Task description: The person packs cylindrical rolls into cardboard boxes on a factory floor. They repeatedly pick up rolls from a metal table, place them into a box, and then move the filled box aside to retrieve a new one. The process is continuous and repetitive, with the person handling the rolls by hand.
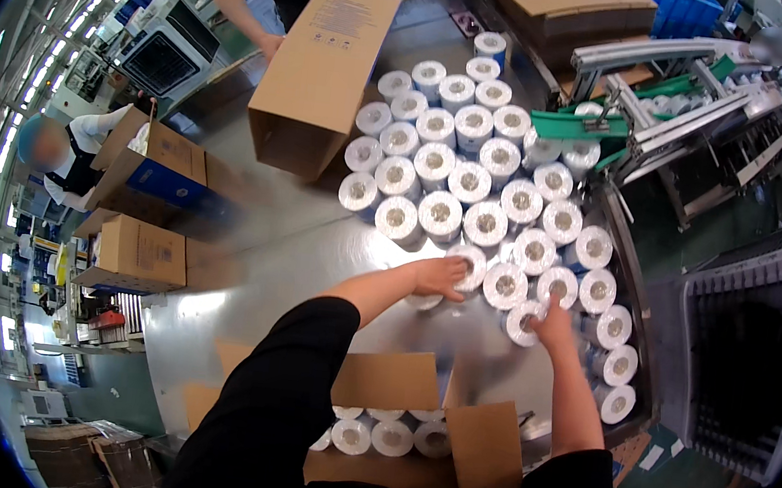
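Observation:
Many white wrapped rolls (441,214) with round cores stand upright in a close cluster on the metal table (264,258). My left hand (435,276) reaches in from the left, its fingers apart against a roll (471,270) at the cluster's near edge. Part of another roll (424,302) shows under this hand. My right hand (553,328) comes from the near right, fingers spread over the edges of a roll (524,323) and the one behind it. Close to me stands an open cardboard box (390,382) with several rolls inside.
At the far side a co-worker's hand (270,45) is on a tall open carton (325,63). Another person (64,149) is near boxes (144,253) at the left. A metal conveyor with green guides (578,127) reaches the table at the back right. A rim (634,272) borders the right side.

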Tool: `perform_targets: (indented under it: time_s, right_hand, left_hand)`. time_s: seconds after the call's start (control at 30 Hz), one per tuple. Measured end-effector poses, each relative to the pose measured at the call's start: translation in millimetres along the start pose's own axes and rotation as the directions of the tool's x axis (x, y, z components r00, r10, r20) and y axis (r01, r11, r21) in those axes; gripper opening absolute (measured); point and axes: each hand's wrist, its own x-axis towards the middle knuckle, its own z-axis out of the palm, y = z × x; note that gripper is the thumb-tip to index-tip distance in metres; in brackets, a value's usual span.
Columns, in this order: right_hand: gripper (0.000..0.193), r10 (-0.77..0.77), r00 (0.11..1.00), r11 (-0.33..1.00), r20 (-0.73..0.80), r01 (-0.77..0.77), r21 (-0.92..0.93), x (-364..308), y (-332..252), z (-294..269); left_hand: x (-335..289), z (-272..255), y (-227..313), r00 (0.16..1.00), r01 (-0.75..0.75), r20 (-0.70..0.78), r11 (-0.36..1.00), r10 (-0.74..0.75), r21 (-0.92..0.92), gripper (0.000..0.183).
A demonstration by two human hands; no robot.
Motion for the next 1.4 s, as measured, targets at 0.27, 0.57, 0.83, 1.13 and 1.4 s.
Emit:
perform_targets:
  time_s: [0.27, 0.57, 0.83, 1.13, 1.4]
  right_hand:
    - [0.082, -0.058, 0.968, 0.997, -0.243, 0.069, 0.037, -55, 19, 11]
    - [0.072, -0.304, 0.797, 0.867, -0.522, 0.458, 0.195, -229, -115, -153]
    - [0.071, -0.534, 0.367, 0.674, 0.762, 0.728, 0.122, -341, -268, -23]
    - [0.080, -0.522, 0.443, 0.706, 0.729, 0.704, 0.078, -294, -248, 242]
    - [0.023, -0.504, 0.776, 0.755, -0.378, 0.609, 0.243, -171, -243, -12]
  left_hand:
    - [0, -88, 23, 0.805, 0.550, 0.276, 0.835, -0.525, -0.015, 0.029]
    - [-180, -330, 250, 0.219, 0.098, 0.338, -0.324, -0.915, -0.941, 0.024]
    - [-247, -212, 434, 0.479, 0.869, 0.312, 0.494, -0.821, -0.035, 0.025]
    - [-253, -149, 373, 0.434, 0.848, 0.741, 0.510, -0.512, -0.144, 0.027]
    - [-170, -212, 174, 0.118, 0.687, 0.053, 0.043, -0.992, -0.726, 0.029]
